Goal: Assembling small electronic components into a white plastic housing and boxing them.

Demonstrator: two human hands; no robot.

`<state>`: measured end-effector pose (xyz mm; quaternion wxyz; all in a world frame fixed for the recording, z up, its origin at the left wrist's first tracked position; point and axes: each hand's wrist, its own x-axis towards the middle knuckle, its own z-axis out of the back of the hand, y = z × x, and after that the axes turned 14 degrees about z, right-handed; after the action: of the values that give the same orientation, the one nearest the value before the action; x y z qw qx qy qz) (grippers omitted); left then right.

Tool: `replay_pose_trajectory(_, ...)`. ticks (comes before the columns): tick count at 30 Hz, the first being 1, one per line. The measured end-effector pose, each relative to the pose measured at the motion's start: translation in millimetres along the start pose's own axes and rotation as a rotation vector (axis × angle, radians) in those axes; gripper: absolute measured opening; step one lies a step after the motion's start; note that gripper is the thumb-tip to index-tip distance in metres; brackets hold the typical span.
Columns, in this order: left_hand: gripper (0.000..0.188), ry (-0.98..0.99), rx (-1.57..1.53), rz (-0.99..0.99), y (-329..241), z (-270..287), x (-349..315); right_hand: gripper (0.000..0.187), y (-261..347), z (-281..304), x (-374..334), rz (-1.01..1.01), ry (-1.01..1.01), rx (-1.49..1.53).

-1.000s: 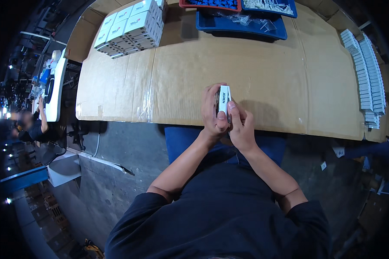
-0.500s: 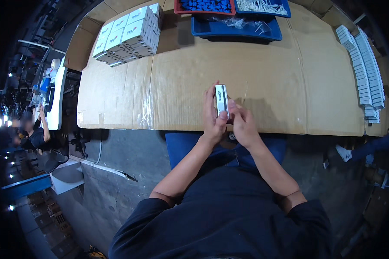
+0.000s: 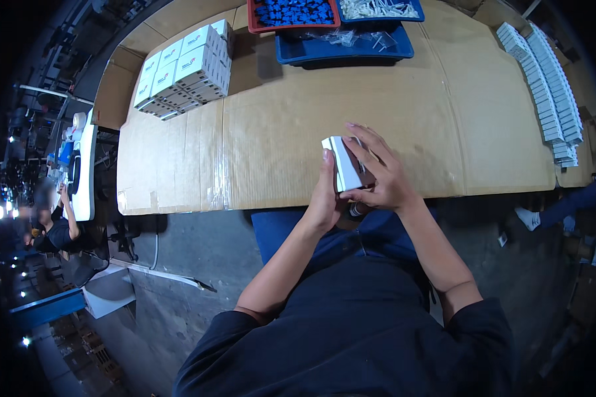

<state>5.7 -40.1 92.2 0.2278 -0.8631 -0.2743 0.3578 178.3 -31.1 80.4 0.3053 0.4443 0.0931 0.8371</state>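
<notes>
A small white box [image 3: 346, 169] is held between my two hands, just above the near edge of the cardboard-covered table [image 3: 298, 112]. My left hand [image 3: 326, 198] grips its left side, with the thumb lying along that face. Over the top and right side curves my right hand [image 3: 385, 173], its fingers bent onto the box and its thumb at the lower edge. The underside of the box and several fingertips are hidden.
Stacked white boxes [image 3: 185, 69] stand at the back left. Behind the middle sit a red bin of blue pieces [image 3: 295, 29], a blue bin of white pieces [image 3: 381, 18] and a blue tray [image 3: 344, 58]. Long rows of small white boxes [image 3: 543, 92] line the right side. Another person [image 3: 63, 225] sits far left.
The white box has been turned so a broader face shows. My right hand has opened out from beside it and now wraps over its top and right side.
</notes>
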Motion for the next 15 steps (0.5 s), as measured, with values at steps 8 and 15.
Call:
replay_pose_trajectory(8,0.079,0.02,0.015,-0.056,6.6,-4.2,-4.7,0.086,-1.1,0.9,13.0,0.183,-0.112,-0.004)
replay_pose_trajectory(15,0.076,0.025,-0.013,-0.064,4.6,-3.1,-10.8,0.079,2.7,-8.0,12.5,0.181,-0.152,0.006)
